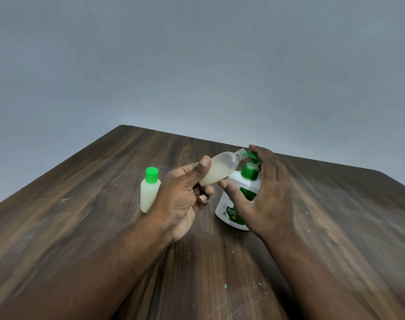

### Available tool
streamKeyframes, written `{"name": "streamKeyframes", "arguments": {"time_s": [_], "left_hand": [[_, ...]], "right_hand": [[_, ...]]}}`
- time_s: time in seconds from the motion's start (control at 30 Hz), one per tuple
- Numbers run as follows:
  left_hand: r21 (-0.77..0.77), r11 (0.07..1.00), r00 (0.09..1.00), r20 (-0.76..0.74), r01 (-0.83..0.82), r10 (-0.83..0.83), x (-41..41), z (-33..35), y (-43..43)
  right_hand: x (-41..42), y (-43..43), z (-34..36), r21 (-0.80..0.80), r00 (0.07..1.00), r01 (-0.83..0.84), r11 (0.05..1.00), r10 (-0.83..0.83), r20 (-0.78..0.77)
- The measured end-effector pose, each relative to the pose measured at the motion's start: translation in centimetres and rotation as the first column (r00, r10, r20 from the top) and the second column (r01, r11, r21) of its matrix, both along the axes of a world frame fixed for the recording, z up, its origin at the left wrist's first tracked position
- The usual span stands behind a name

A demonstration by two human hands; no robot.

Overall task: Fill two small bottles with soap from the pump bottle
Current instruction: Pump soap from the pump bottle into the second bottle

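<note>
My left hand (185,192) grips a small uncapped translucent bottle (221,168), tilted so its open neck meets the green spout of the pump bottle (233,204). Pale soap fills roughly the lower half of this small bottle. My right hand (266,192) wraps the white pump bottle, with fingers on top of its green pump head (252,158) and the thumb against its front. A second small bottle (149,195), full of pale soap and closed with a green cap, stands upright on the table just left of my left wrist.
Everything sits on a dark wooden table (104,227) with small crumbs and scuffs on it. A plain grey wall rises behind the table's far edge. The cap of the bottle I am holding is out of view.
</note>
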State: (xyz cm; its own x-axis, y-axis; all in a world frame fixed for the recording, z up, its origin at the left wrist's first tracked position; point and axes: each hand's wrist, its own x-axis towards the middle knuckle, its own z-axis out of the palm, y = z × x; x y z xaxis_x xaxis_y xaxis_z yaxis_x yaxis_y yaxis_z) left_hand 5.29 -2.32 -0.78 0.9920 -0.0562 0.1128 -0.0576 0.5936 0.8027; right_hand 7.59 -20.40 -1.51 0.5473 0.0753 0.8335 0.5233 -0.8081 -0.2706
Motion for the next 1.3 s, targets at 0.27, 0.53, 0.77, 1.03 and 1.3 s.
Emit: {"name": "streamKeyframes", "arguments": {"time_s": [0.27,0.53,0.77,1.03,1.3], "left_hand": [[0.001,1.000,1.000,-0.005,-0.007,0.007,-0.1,0.1,0.0],[-0.001,1.000,1.000,-0.020,-0.010,0.010,-0.1,0.0,0.0],[-0.001,1.000,1.000,-0.004,-0.001,0.001,-0.2,0.1,0.0],[-0.009,1.000,1.000,-0.002,0.000,0.000,-0.2,0.1,-0.1],[-0.003,1.000,1.000,-0.008,-0.002,0.002,-0.3,0.2,-0.1]], "right_hand": [[0.3,0.2,-0.6,0.012,1.000,0.003,1.000,-0.003,0.018],[0.3,0.2,-0.9,0.005,0.999,0.001,1.000,-0.001,0.040],[-0.1,0.1,0.0,0.013,1.000,-0.007,1.000,0.008,-0.017],[0.2,0.4,-0.6,0.043,1.000,-0.011,0.999,0.011,0.017],[0.3,0.3,-0.9,0.031,1.000,-0.004,1.000,0.004,0.009]]}}
